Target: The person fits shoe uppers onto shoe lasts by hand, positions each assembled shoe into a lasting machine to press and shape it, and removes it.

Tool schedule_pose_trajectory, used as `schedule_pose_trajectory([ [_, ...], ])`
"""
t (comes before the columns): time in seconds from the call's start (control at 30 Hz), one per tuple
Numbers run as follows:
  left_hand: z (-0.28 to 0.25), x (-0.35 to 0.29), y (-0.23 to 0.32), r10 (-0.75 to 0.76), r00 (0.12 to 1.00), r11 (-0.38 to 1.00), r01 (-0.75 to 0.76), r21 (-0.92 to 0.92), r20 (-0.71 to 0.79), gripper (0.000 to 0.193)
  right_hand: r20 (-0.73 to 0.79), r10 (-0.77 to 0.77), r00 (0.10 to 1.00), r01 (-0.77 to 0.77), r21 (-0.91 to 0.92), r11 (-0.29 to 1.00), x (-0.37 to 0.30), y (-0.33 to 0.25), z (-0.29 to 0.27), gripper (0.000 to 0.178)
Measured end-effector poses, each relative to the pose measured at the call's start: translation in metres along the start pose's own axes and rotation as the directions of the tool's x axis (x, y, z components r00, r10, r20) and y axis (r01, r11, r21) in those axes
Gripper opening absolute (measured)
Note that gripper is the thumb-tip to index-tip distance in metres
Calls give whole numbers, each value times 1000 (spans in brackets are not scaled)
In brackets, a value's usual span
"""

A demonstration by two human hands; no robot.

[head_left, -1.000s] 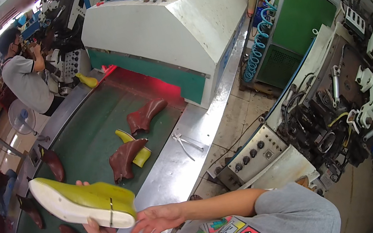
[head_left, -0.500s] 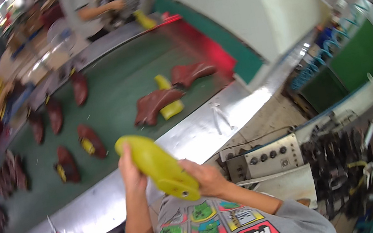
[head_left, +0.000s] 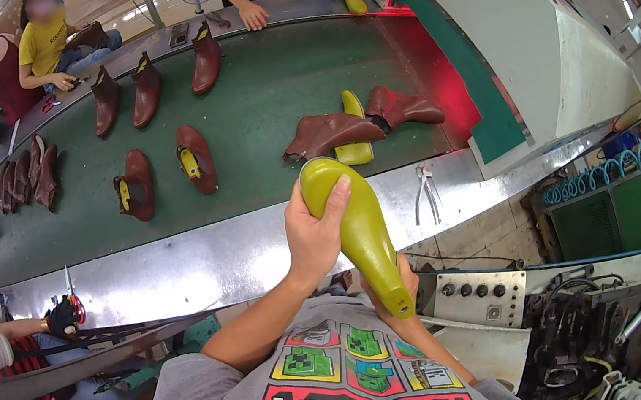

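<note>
A yellow-green plastic shoe last (head_left: 360,227) is held in front of my chest, its wide end up and away, its narrow end with a hole toward me. My left hand (head_left: 313,231) grips the wide end, thumb lying across its face. Behind the narrow end is my right hand (head_left: 405,281), closed against the last, most of its fingers hidden. Just beyond, on the green conveyor belt, a brown leather boot upper (head_left: 326,134) lies partly across a second yellow last (head_left: 355,153). Another brown upper (head_left: 404,105) touches them at the right.
Brown boots on lasts (head_left: 197,157) stand or lie along the belt (head_left: 252,101). Pliers (head_left: 425,192) rest on the metal edge. At right are a white machine hood (head_left: 479,26) and a control box (head_left: 478,292). A co-worker's gloved hand (head_left: 62,316) is near scissors at left.
The last has turned more upright, its narrow end swinging right and nearer me. My left thumb now crosses its face; my right hand has slipped behind it. The view has shifted.
</note>
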State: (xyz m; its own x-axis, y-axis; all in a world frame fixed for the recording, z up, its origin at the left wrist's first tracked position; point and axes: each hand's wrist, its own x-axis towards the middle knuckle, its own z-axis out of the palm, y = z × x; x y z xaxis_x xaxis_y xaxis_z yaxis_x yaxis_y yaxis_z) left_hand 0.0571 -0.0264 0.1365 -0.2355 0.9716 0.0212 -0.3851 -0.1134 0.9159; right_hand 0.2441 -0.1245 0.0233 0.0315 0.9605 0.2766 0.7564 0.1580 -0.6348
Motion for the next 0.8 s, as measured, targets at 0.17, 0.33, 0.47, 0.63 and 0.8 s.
schedule_pose_trajectory([
  [0.17, -8, -1, -4, -14, 994, 1000, 14, 1, 108, 34, 22, -17, 1000, 16, 22, 1000, -6, 5, 0, 35],
  [0.33, -15, 1, -10, -58, 990, 998, 60, -11, 128, 33, 114, 28, 993, -47, 168, 985, 1, -10, -9, 39],
  [0.47, -29, 7, -16, -231, 971, 929, 238, -283, 56, 43, 167, -78, 983, 56, 131, 990, 5, -22, -27, 35],
  [0.63, -67, 14, -13, 13, 958, 775, 172, -608, 287, 64, 344, 114, 932, -278, 475, 835, 19, -27, -54, 36],
  [0.8, -77, 5, -8, 202, 850, 622, 272, -734, 486, 69, 496, 16, 868, -475, 820, 319, 34, -49, -70, 32],
])
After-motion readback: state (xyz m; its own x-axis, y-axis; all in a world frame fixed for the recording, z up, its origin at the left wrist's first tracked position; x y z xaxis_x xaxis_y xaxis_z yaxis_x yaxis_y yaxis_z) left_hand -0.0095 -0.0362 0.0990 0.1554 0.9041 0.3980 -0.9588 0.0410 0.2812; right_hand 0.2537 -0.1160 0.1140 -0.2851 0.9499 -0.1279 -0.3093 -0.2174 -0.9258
